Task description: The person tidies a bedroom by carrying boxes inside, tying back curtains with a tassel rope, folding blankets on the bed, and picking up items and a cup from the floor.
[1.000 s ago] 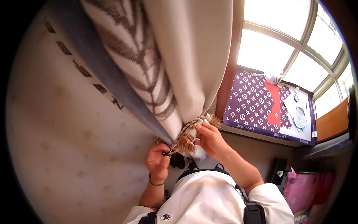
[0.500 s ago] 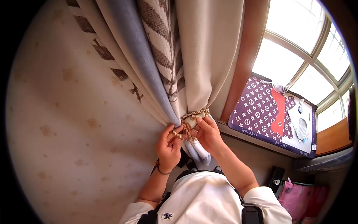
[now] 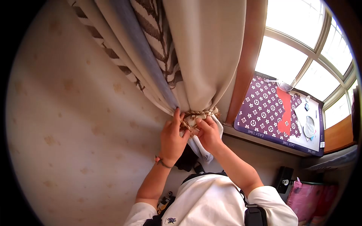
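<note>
A long curtain (image 3: 200,49) with beige, grey-blue and brown-patterned folds hangs in front of me, gathered in at its lower part. Around the gather runs a twisted gold-brown rope tieback (image 3: 198,112), with a frayed, tassel-like bit at its right side. My left hand (image 3: 172,135) is closed at the left of the gather, fingers pinching a length of the rope. My right hand (image 3: 208,133) is closed at the front, its thumb against the pale bunched cloth and its fingertips by the rope. Those fingertips are partly hidden.
Wallpapered wall (image 3: 68,124) lies to the left. At right, a purple patterned mat (image 3: 260,109) covers the window sill, bearing a small white fan (image 3: 286,83) and papers. Below the sill are a black box (image 3: 284,179) and a pink bag (image 3: 303,197).
My left hand has turned and risen slightly, with its fingers further up by the curtain. The tassel that hung between my hands no longer shows there. The view has shifted a little.
</note>
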The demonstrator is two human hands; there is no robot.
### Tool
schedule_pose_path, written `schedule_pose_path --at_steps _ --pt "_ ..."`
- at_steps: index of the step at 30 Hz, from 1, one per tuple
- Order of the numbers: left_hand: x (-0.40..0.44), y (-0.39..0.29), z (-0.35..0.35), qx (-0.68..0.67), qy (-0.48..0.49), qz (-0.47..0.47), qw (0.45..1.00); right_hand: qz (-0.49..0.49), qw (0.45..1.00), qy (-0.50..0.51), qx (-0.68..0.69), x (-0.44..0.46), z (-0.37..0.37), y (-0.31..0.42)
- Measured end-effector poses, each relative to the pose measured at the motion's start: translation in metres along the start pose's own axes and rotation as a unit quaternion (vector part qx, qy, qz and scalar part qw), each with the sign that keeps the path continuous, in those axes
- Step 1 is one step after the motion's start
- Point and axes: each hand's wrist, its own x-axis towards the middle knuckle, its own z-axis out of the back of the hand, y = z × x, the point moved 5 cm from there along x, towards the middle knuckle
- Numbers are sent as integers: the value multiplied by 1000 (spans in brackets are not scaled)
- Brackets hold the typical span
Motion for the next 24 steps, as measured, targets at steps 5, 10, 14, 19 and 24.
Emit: schedule_pose_path --at_steps 5,10,14,19,24 --pt "16 -5 -7 66 30 -17 997 -34 999 -22 -21 11 1 7" --pt "23 7 -15 113 44 -69 990 14 966 -26 -259 14 13 -1" --pt "34 2 -19 183 33 -121 975 261 833 -133 -469 -4 -12 16" --pt "39 -8 -25 262 76 -177 946 226 644 -74 -727 0 -28 37" --pt "57 -3 -20 265 192 -107 939 254 624 -43 -737 14 -34 47"
